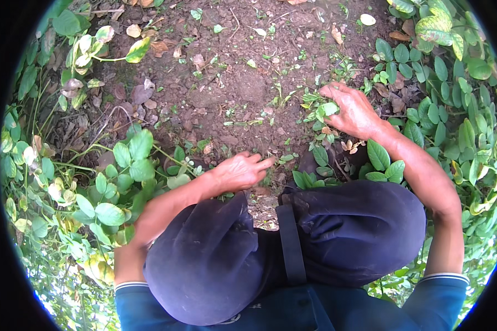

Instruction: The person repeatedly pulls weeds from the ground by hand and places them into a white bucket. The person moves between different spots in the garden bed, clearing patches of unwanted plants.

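My right hand (352, 109) is at the right side of the soil strip, its thumb and fingers closed around a small bunch of green weeds (321, 106). Some of the leaves stick out to the left of the fingers. Low over the ground in front of my knees is my left hand (242, 171), with its fingers partly curled. Whether it grips anything is hidden by the palm and fingers. Between and beyond the hands lies bare brown soil (248, 89), dotted with small weed sprigs (279, 99) and torn leaf bits.
Leafy plants (124, 165) crowd the left side, and more leafy stems (430, 107) line the right. Dry leaves (141, 94) lie on the soil at left. My bent knees in dark trousers (356, 223) fill the near middle, with a dark strap (290, 244) hanging between them.
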Demonstrator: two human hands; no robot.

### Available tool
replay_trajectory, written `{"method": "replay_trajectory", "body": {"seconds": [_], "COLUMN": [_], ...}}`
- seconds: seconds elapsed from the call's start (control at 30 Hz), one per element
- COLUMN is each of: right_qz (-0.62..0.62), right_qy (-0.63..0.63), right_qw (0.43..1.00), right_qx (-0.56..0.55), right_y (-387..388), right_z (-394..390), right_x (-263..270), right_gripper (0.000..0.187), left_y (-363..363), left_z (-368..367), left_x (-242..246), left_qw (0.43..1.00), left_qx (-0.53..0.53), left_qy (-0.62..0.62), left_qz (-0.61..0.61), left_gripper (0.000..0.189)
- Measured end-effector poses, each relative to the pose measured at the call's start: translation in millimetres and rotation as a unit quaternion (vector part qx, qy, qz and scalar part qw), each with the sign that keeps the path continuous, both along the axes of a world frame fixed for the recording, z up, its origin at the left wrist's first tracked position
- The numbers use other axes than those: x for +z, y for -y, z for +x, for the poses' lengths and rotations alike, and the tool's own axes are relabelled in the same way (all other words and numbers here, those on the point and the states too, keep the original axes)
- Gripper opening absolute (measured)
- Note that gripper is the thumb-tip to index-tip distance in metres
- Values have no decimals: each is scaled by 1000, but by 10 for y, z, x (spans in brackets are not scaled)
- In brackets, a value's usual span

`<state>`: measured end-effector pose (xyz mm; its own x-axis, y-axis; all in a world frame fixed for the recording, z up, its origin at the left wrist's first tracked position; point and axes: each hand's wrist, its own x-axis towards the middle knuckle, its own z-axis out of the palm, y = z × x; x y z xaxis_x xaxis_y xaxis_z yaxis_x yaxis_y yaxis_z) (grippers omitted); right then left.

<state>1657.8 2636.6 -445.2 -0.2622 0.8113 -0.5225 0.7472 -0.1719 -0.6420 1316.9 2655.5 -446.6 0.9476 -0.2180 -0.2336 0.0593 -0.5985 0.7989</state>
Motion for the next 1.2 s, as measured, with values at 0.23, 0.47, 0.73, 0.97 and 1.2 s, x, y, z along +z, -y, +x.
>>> {"method": "replay_trajectory", "body": {"seconds": [0.23,0.47,0.73,0.97,1.2], "right_qz": [-48,-6,-247,-97,-228], "right_qy": [13,-51,-419,-551,-502], "right_qw": [999,999,752,712,658], "right_qx": [20,4,-444,-425,-513], "right_y": [-53,-64,-640,-1123,-1177], "right_z": [6,49,-464,-538,-325], "right_x": [49,14,440,812,916], "right_gripper": [57,49,30,61,55], "left_y": [102,-300,-1156,-1630,-1813], "left_z": [-47,-206,944,1597,1618], "left_x": [-204,12,497,676,971], "left_qw": [997,973,772,844,855], "left_qx": [61,198,600,531,429], "left_qy": [-52,-113,-76,72,45], "left_qz": [1,-25,-193,-20,-287], "left_gripper": [21,28,57,46,86]}}
